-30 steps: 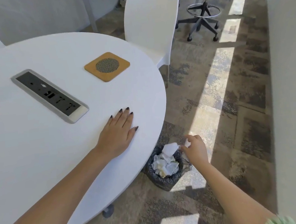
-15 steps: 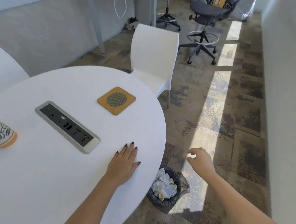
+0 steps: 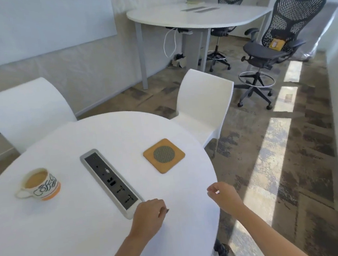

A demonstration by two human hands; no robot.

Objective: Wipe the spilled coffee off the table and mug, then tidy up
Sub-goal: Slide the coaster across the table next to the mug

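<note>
Head view. My left hand [image 3: 149, 214] sits low centre of the frame, over the white table [image 3: 71, 242], fingers curled under, holding nothing I can see; whether the knuckles touch the top I cannot tell. It lies just beside the near end of the grey power strip [image 3: 111, 180]. My right hand [image 3: 223, 195] hangs right of centre, off the table's edge, over the floor, fingers loosely curled, empty.

Mug [image 3: 40, 184]: left of the frame, upright on the table, milky coffee inside, handle pointing toward the left edge of the frame. Coaster [image 3: 163, 155]: centre, a little above my hands, flat on the table, nothing on it. No spill shows on the tabletop from here.

The relation that matters: the mug lies up and left of my left hand, on the far side of the power strip, whose long axis runs from upper left down to my knuckles. The right hand is well apart from the mug; the left is clearly the nearer. The coaster lies up between both hands, nearer the right.

Judgement: wiping looks done; mug onto coaster looks like what is left.

Bin [image 3: 221, 255]: bottom edge, mostly cut off, under the table rim.
</note>
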